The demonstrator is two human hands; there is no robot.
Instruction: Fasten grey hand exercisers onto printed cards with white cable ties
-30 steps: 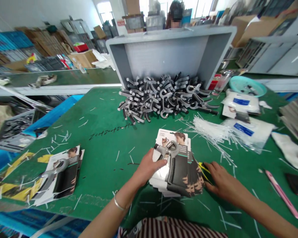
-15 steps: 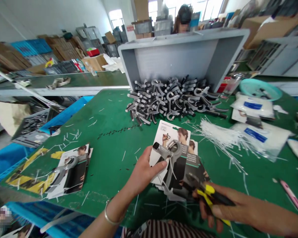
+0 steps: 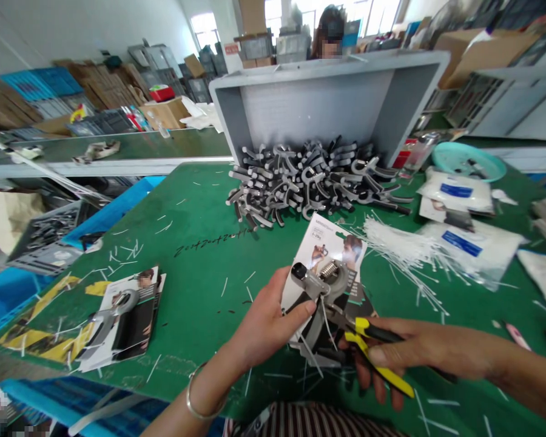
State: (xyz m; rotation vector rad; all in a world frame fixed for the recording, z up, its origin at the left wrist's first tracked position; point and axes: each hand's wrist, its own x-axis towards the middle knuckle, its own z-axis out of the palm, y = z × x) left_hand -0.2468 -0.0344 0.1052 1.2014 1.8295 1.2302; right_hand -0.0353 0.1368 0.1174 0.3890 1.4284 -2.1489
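My left hand [image 3: 266, 331] pinches a printed backing card [image 3: 317, 233] with a grey hand grip strengthener [image 3: 339, 285] lying on it; its metal spring faces up. A white cable tie [image 3: 330, 331] comes off the strengthener, its loose tail hanging down beside my thumb. In my right hand [image 3: 418, 349] are yellow-and-black cutting pliers [image 3: 384, 371]. Their jaws point left and sit close by the cable tie; whether they touch it I cannot tell. Under the held card, another card partly shows on the table.
Behind my hands, a pile of hand grip strengtheners [image 3: 300, 182] spills from a tipped grey crate [image 3: 318, 103]. Loose cable ties [image 3: 400, 246] and plastic bags [image 3: 477, 249] lie at right, near a turquoise tray [image 3: 468, 159]. Carded strengtheners [image 3: 122, 321] rest at left by yellow-black tape. A person is beyond the crate.
The pliers have moved up and left, their jaws now near the cable tie. The held card has tilted and shifted slightly right. My view has shifted a little.
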